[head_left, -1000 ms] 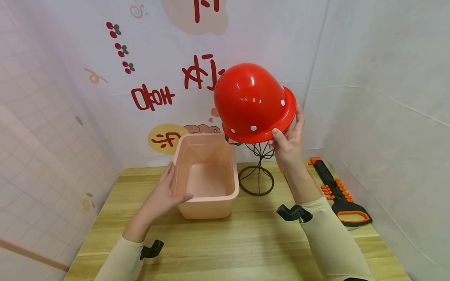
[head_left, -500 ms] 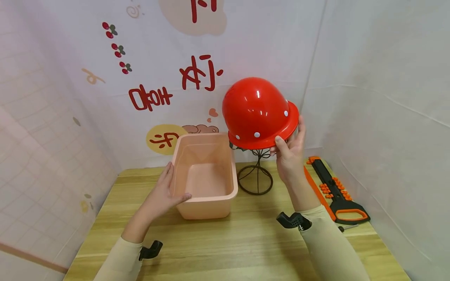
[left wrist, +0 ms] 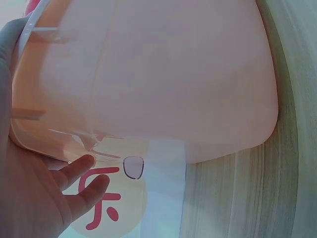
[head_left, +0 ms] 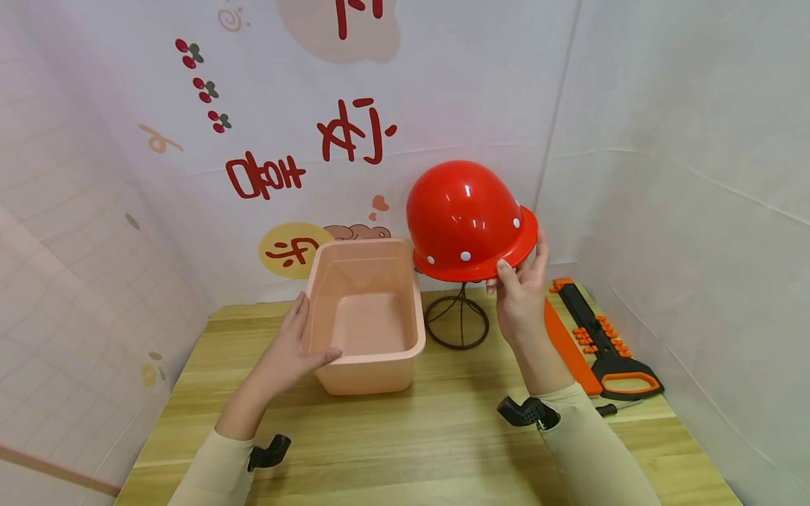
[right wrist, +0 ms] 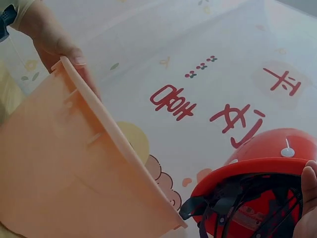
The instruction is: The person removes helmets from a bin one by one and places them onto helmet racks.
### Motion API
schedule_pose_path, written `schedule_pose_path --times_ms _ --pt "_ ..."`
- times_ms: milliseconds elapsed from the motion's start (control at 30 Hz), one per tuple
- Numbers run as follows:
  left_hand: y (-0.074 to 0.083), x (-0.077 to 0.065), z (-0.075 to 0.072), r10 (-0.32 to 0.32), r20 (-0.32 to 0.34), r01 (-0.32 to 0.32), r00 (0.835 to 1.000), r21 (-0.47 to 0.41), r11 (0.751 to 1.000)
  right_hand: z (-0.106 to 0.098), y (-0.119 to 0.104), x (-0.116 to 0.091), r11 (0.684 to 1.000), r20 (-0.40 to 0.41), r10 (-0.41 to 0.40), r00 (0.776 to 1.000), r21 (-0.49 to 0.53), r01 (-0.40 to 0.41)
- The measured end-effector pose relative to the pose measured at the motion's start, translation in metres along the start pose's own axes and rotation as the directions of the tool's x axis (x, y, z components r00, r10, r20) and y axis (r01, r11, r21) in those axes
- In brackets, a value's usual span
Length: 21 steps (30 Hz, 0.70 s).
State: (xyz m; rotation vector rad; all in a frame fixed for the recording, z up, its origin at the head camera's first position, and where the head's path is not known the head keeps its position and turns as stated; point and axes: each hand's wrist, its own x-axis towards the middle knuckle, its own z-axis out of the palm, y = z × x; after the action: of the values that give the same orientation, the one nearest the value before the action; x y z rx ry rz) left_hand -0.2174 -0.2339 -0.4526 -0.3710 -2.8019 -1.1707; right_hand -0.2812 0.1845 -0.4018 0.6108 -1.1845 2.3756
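Observation:
In the head view, my right hand [head_left: 522,299] grips the brim of a red hard hat [head_left: 465,214], thumb on the outside. The hat sits over the top of a dark wire stand [head_left: 460,322]; whether they touch is hidden. The right wrist view shows black straps and lining [right wrist: 233,208] under the hat [right wrist: 277,144]. My left hand [head_left: 287,348] lies against the near left corner of a peach plastic bin [head_left: 367,376], its thumb on the front rim. In the left wrist view its fingers [left wrist: 81,191] are spread beside the bin's outer wall [left wrist: 173,74].
At the right of the wooden table [head_left: 392,457] lie a black handsaw-like tool with an orange-edged handle [head_left: 607,344], an orange flat strip [head_left: 569,351] and a dark-handled screwdriver [head_left: 616,407]. Printed cloth walls [head_left: 253,232] enclose the back and sides.
My right hand has lowered the hard hat toward the wire stand, covering the stand's upper part. The view has shifted slightly; the left hand and bin keep their places.

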Motion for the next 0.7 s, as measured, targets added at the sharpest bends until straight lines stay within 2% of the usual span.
schedule_pose_path --times_ms 700 --pt "0.007 0.004 -0.007 -0.037 0.036 0.037 0.999 -0.006 0.999 -0.008 0.017 -0.019 0.999 -0.124 0.036 0.992 -0.012 -0.038"
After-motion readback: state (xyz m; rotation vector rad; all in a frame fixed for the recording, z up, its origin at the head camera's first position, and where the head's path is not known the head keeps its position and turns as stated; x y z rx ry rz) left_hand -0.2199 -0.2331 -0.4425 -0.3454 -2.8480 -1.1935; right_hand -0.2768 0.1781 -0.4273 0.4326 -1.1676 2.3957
